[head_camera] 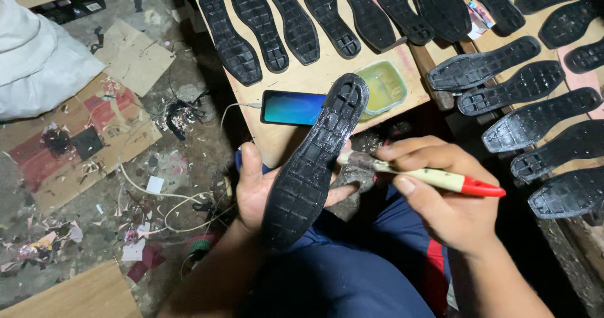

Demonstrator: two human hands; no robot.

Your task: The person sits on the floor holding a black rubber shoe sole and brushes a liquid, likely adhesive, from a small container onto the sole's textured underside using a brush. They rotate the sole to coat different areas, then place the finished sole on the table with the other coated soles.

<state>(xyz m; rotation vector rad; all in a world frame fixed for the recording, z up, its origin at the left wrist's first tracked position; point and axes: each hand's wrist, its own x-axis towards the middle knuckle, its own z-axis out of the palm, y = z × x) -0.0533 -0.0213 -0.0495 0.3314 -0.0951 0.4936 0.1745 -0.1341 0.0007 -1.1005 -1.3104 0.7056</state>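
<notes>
My left hand [255,189] cradles a black rubber shoe sole [314,161], tread side up, toe pointing up and to the right. My right hand [440,195] grips a brush [434,178] with a cream handle and a red end. Its dirty bristle end touches the sole's right edge near the middle. A square plastic tub of yellowish glue [382,86] sits just beyond the sole's toe on a wooden board [296,79]. My lap in dark blue trousers is below both hands.
Several black soles [277,22] lie in a row on the board, and more soles [535,113] are lined up at the right. A phone [292,107] with a white cable rests on the board. Cardboard [82,135], scraps and a white sack [34,60] cover the floor at left.
</notes>
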